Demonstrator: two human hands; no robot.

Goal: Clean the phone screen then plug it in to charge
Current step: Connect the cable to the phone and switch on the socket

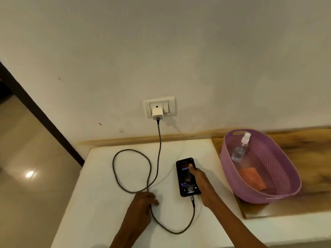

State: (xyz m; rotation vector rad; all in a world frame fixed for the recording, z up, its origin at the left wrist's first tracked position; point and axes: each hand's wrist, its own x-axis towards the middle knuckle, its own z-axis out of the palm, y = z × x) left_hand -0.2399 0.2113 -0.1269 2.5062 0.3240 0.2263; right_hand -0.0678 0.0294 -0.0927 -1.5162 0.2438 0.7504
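A black phone [186, 178] lies face up on the white table [100, 176], its screen lit. A dark braided cable [131, 154] runs from the phone's near end in loops up to a white charger [157, 114] in the wall socket [159, 106]. My right hand [200, 183] rests on the phone's right side, thumb on the screen. My left hand [143, 203] lies fingers down on the cable where it crosses itself.
A purple plastic basket [279, 169] stands on a wooden board [304, 203] to the right, holding a clear spray bottle [240, 149] and an orange cloth [254, 178]. The table's left edge drops to a shiny floor [26, 176].
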